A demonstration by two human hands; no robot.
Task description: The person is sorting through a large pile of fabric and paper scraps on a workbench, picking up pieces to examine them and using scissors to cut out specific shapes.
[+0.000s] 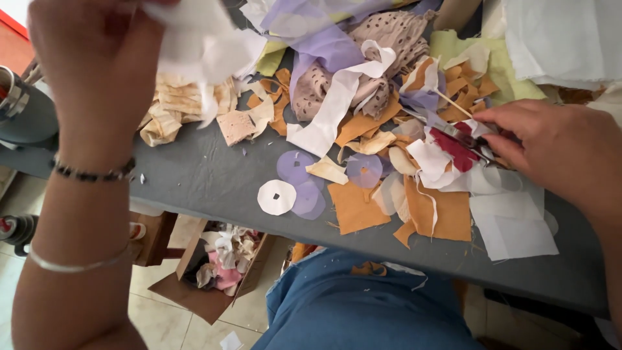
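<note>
My left hand (91,58) is raised close to the camera at the upper left, gripping a white fabric piece (201,42) that hangs over the table. My right hand (557,146) rests on the scrap pile at the right, its fingers closed around the handles of metal scissors (457,133) that lie among red, white and orange scraps. Cut fabric circles, a white one (276,197) and lilac ones (296,167), lie on the grey table (194,175) near its front edge.
A heap of orange, lilac, cream and dotted fabric scraps (363,84) covers the table's far side. White cloth (557,39) lies at the upper right. Below the table edge a cardboard box of scraps (220,266) stands on the tiled floor, beside my blue-clad lap (363,304).
</note>
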